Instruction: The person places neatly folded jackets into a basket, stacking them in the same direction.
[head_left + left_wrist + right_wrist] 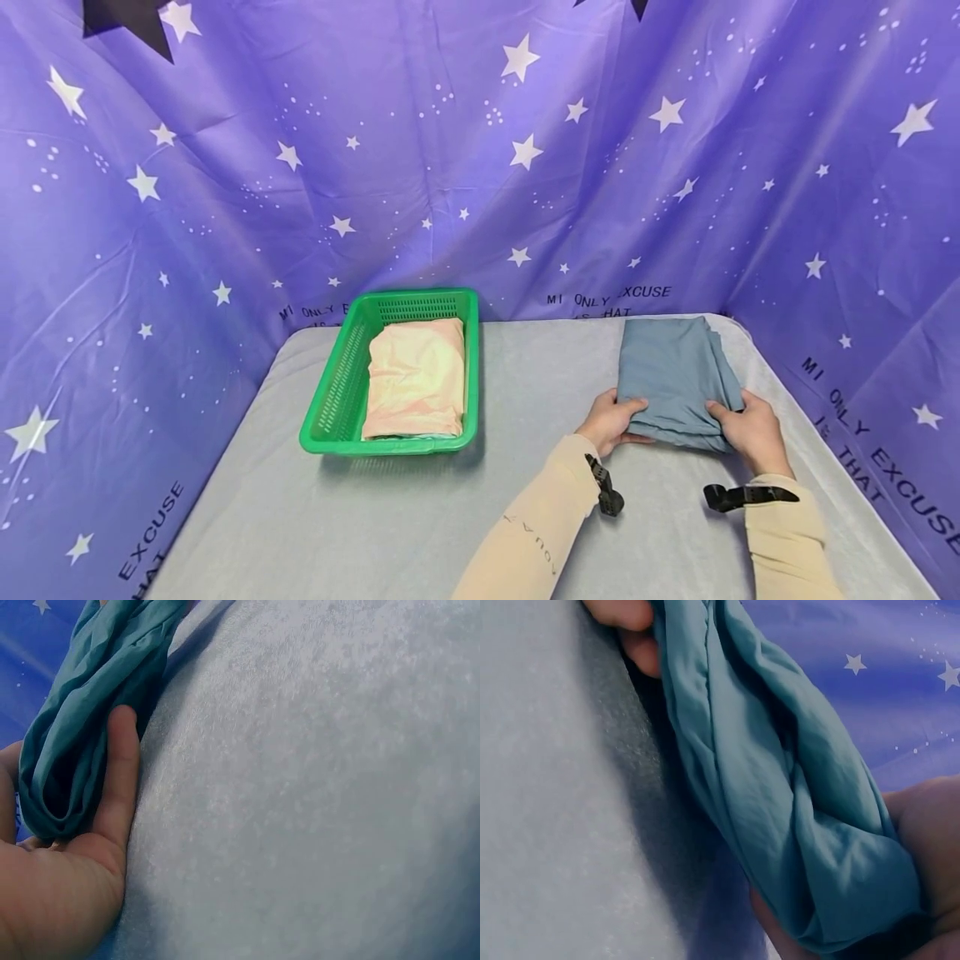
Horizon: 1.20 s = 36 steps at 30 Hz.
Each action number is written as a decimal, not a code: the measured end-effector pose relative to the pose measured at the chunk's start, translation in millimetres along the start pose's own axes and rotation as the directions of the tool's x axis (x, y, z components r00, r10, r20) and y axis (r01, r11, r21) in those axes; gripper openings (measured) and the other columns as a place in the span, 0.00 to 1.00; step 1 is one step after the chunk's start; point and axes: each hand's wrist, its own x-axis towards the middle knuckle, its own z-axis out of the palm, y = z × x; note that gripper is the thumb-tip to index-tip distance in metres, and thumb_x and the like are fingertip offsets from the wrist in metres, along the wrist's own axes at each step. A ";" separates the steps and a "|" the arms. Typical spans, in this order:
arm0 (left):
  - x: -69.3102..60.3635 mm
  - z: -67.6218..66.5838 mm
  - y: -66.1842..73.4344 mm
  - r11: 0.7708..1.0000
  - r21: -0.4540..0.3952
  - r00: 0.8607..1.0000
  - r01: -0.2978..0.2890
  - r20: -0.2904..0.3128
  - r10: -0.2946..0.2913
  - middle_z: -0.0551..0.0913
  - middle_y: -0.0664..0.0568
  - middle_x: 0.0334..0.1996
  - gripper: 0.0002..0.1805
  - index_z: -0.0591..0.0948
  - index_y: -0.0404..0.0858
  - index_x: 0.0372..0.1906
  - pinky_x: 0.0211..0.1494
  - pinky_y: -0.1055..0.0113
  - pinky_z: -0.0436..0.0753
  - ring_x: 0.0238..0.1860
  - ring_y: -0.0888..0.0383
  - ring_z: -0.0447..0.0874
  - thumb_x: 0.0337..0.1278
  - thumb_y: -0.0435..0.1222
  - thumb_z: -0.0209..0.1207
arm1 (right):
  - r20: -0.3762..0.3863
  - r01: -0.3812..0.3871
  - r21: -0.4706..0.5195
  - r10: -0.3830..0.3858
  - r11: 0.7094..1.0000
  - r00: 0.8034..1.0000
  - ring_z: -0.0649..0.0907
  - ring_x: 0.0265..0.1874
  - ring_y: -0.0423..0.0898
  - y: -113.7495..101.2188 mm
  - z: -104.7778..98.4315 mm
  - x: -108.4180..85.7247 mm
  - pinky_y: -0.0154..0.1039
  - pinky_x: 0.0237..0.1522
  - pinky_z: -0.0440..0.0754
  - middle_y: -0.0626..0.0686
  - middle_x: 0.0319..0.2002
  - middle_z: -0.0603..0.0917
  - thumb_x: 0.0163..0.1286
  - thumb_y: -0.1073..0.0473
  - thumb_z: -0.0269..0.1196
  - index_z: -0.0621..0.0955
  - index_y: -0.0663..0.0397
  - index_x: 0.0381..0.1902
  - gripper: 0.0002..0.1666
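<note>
A folded blue-grey cloth (pixel 671 375), perhaps a garment, is at the right side of the table, its near edge lifted in both hands. My left hand (pixel 609 421) grips its near left corner, thumb on top and fingers underneath. At the near right corner my right hand (pixel 753 429) holds it the same way. The left wrist view shows the rolled fold layers of the cloth (pixel 97 712) between thumb and fingers of the left hand (pixel 67 892). In the right wrist view the stacked layers of the cloth (pixel 780 795) hang beside the right hand (pixel 930 855).
A green plastic basket (pixel 315 429) stands left of centre on the grey cloth-covered table (pixel 525 500). Inside it lies a folded pale pink cloth (pixel 416 375), with a bit of light green fabric showing under its near edge. Purple star-printed curtains (pixel 450 167) enclose the table's back and sides.
</note>
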 end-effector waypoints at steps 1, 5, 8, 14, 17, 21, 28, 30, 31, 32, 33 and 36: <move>0.2 0.4 -0.4 1.000 0.003 1.000 -0.002 -0.015 0.002 0.84 0.46 0.40 0.15 0.79 0.40 0.57 0.46 0.45 0.89 0.44 0.46 0.89 0.68 0.32 0.62 | -0.003 -0.004 0.001 0.004 1.000 1.000 0.73 0.62 0.73 -1.2 0.3 -0.7 0.64 0.61 0.71 0.77 0.65 0.72 0.79 0.49 0.54 0.67 0.73 0.70 0.36; -0.4 3.6 0.4 0.999 0.043 0.994 -0.001 -0.110 0.006 0.84 0.50 0.39 0.16 0.81 0.42 0.55 0.44 0.51 0.90 0.40 0.51 0.89 0.64 0.32 0.64 | -0.026 -0.001 0.000 0.001 1.000 1.000 0.73 0.62 0.73 -6.6 1.5 -2.6 0.65 0.60 0.72 0.77 0.65 0.72 0.79 0.50 0.55 0.70 0.71 0.68 0.32; -2.3 8.1 2.8 0.996 0.092 0.981 -0.007 -0.191 0.025 0.83 0.52 0.39 0.15 0.82 0.42 0.51 0.43 0.56 0.89 0.39 0.54 0.87 0.60 0.30 0.66 | -0.047 0.020 -0.006 -0.020 1.000 0.999 0.75 0.59 0.72 -10.8 1.8 -4.9 0.63 0.56 0.74 0.75 0.62 0.74 0.79 0.51 0.56 0.73 0.70 0.64 0.29; -8.9 9.3 13.5 0.990 0.140 0.978 -0.033 -0.200 0.061 0.83 0.53 0.39 0.15 0.82 0.42 0.48 0.45 0.59 0.87 0.38 0.56 0.85 0.54 0.30 0.67 | -0.090 0.056 0.009 -0.055 0.998 0.994 0.77 0.56 0.69 -20.5 -1.1 -12.5 0.60 0.52 0.74 0.74 0.59 0.77 0.78 0.51 0.57 0.76 0.68 0.61 0.27; -11.5 5.8 17.4 0.991 0.133 0.981 -0.033 -0.185 0.057 0.85 0.53 0.38 0.15 0.84 0.46 0.49 0.44 0.58 0.88 0.37 0.55 0.87 0.54 0.34 0.67 | -0.106 0.061 0.031 -0.057 0.998 0.993 0.76 0.58 0.68 -26.3 -1.8 -16.9 0.61 0.54 0.73 0.73 0.60 0.77 0.78 0.50 0.57 0.76 0.69 0.62 0.27; -15.6 0.8 19.4 0.989 0.143 0.979 -0.034 -0.194 0.062 0.86 0.56 0.38 0.14 0.85 0.50 0.48 0.41 0.63 0.86 0.36 0.59 0.85 0.55 0.43 0.70 | -0.136 0.077 0.046 -0.071 0.996 0.988 0.77 0.58 0.67 -33.4 -1.2 -23.9 0.59 0.55 0.73 0.73 0.59 0.78 0.77 0.51 0.58 0.77 0.69 0.61 0.27; -27.9 -8.3 26.0 0.986 0.137 0.971 -0.091 -0.206 0.119 0.87 0.57 0.36 0.13 0.87 0.49 0.44 0.42 0.68 0.81 0.35 0.61 0.83 0.58 0.50 0.71 | -0.176 0.124 0.068 -0.110 0.990 0.978 0.78 0.47 0.47 -44.3 3.5 -34.7 0.33 0.44 0.69 0.66 0.55 0.82 0.75 0.52 0.62 0.80 0.67 0.57 0.24; -32.2 -10.7 29.2 0.984 0.136 0.968 -0.119 -0.205 0.146 0.88 0.57 0.36 0.13 0.87 0.49 0.45 0.43 0.67 0.81 0.35 0.61 0.84 0.59 0.49 0.70 | -0.180 0.134 0.084 -0.117 0.987 0.977 0.76 0.44 0.39 -47.5 4.7 -36.7 0.31 0.44 0.68 0.65 0.54 0.82 0.75 0.52 0.62 0.81 0.67 0.57 0.23; -34.1 -12.2 30.4 0.982 0.136 0.966 -0.132 -0.203 0.158 0.88 0.57 0.35 0.12 0.87 0.49 0.45 0.43 0.67 0.81 0.34 0.61 0.84 0.59 0.48 0.70 | -0.182 0.138 0.094 -0.119 0.986 0.976 0.74 0.42 0.35 -49.1 5.4 -37.6 0.30 0.44 0.68 0.64 0.54 0.82 0.74 0.53 0.62 0.81 0.67 0.56 0.23; -35.8 -13.5 31.6 0.981 0.135 0.965 -0.143 -0.200 0.168 0.88 0.57 0.35 0.12 0.87 0.49 0.45 0.43 0.68 0.81 0.34 0.61 0.84 0.59 0.48 0.70 | -0.182 0.141 0.103 -0.121 0.985 0.976 0.73 0.41 0.33 -50.7 6.0 -38.5 0.30 0.44 0.68 0.64 0.53 0.82 0.74 0.53 0.63 0.81 0.67 0.56 0.23; -37.7 -15.0 32.9 0.979 0.135 0.964 -0.152 -0.198 0.177 0.89 0.57 0.35 0.11 0.87 0.49 0.45 0.42 0.68 0.82 0.33 0.61 0.84 0.59 0.47 0.71 | -0.183 0.144 0.109 -0.123 0.983 0.975 0.72 0.41 0.31 -52.3 6.7 -39.3 0.30 0.44 0.68 0.64 0.53 0.82 0.74 0.53 0.63 0.81 0.67 0.55 0.23; -43.4 -19.3 37.3 0.975 0.133 0.962 -0.181 -0.183 0.203 0.89 0.56 0.35 0.11 0.86 0.50 0.45 0.40 0.68 0.82 0.33 0.61 0.85 0.60 0.46 0.70 | -0.178 0.145 0.152 -0.117 0.978 0.977 0.72 0.40 0.28 -56.7 8.8 -41.2 0.27 0.44 0.69 0.57 0.50 0.83 0.74 0.52 0.64 0.81 0.66 0.56 0.23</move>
